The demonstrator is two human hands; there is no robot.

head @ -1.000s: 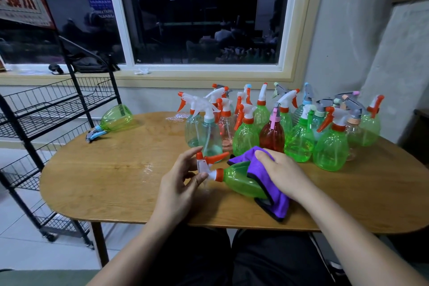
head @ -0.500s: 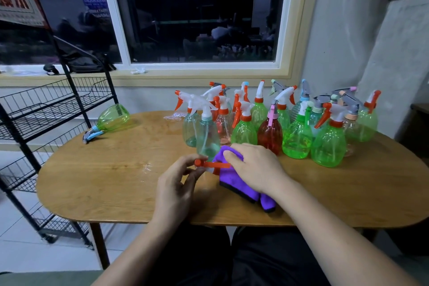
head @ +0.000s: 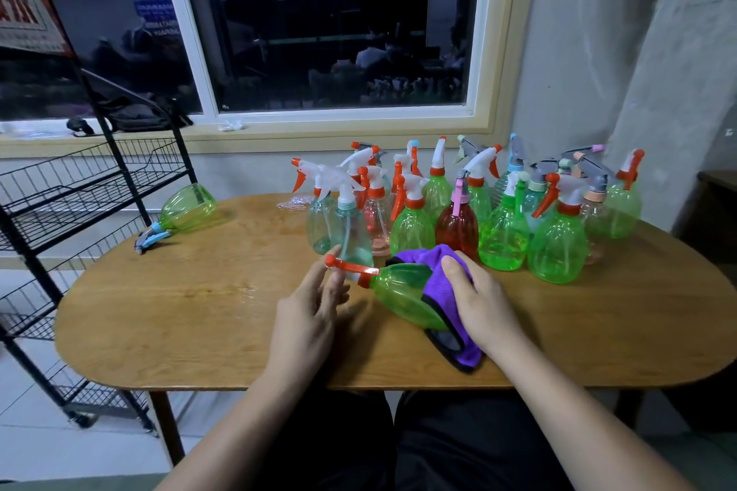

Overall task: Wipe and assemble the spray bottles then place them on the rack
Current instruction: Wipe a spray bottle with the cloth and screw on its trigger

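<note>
**A:** Though the rack [head: 99,187] waits at left, the left hand [head: 311,311], fingers nearly straight, steadies the spray head [head: 351,269]. The green bottle [head: 399,287] on the table [head: 179,311] shows again, because the purple cloth [head: 434,283] has slid back toward its base, right hand [head: 482,303] curled round it.

**B:** Wiping mid-stroke, then. Anything inside?

**A:** Looks dry. The standing bottles [head: 502,227] behind are capped and see-through, with no liquid I can spot.

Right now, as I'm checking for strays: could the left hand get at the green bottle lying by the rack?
Probably yes, at a stretch: only bare table lies between the left hand and the green bottle, though its fingers touch another bottle's sprayer.
</note>
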